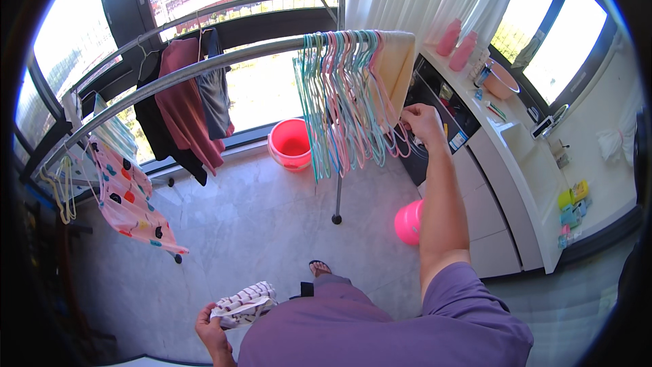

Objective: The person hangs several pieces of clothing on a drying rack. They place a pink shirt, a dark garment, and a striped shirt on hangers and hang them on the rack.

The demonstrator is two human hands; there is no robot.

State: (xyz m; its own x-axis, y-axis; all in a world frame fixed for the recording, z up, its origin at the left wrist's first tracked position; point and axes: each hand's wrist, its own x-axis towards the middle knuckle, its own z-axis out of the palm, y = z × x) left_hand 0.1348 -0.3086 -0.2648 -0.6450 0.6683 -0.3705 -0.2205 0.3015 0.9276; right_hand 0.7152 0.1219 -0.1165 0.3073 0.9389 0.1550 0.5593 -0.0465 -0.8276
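Note:
My left hand [211,329] holds a folded striped cloth garment [244,306], white with dark stripes, low beside my body. Ahead, my right arm reaches to the end of a metal drying rack [224,63]. There my right hand [425,122] has its fingertips pinched together at the lower corner of a yellow cloth [397,61] draped over the bar. The closest of the pink and teal clothes hangers [351,107] passes by the same spot. Whether the fingers grip the cloth, that hanger or neither cannot be made out. Several hangers are bunched tightly along the bar.
Pink patterned clothing [130,193] and a dark red garment [181,97] hang on the rack's left. A red bucket [290,145] stands near the window; a pink bucket [409,221] sits by the cabinet. The counter [519,168] carries pink bottles [463,51] and a basin [501,80].

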